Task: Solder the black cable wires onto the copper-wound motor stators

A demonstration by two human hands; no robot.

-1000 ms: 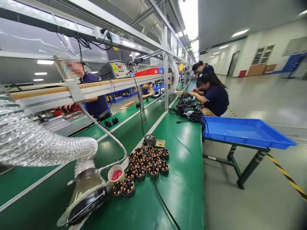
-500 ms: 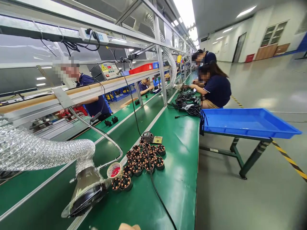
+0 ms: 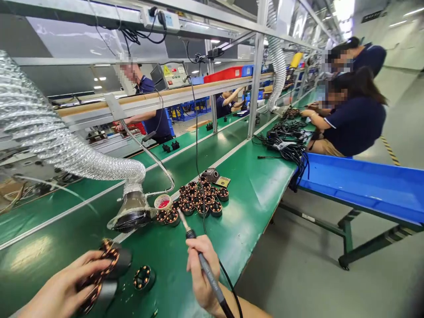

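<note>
My left hand [image 3: 71, 280] is closed around black motor stators [image 3: 121, 260] with copper windings at the lower left, just above the green bench. Their exact number is hard to tell. One more stator [image 3: 144, 278] sits on the bench to the right of them. My right hand [image 3: 202, 269] holds a soldering iron [image 3: 209, 276], its tip pointing up and away towards a cluster of several stators [image 3: 195, 198]. Beside that cluster stands a small round tub [image 3: 163, 202] with red content. A small metal block [image 3: 212, 175] and a square tin [image 3: 222, 181] lie behind the cluster.
A fume hood [image 3: 132, 212] on a silver duct [image 3: 82, 150] stands at the left. The iron's black cable [image 3: 198, 145] hangs across the bench. Black cables [image 3: 288, 141] lie farther back, beside a blue tray [image 3: 364, 181]. Several people work around the line.
Both hands have come into view, the left with stators and the right with the soldering iron. The view has shifted, so the people and tray appear farther right.
</note>
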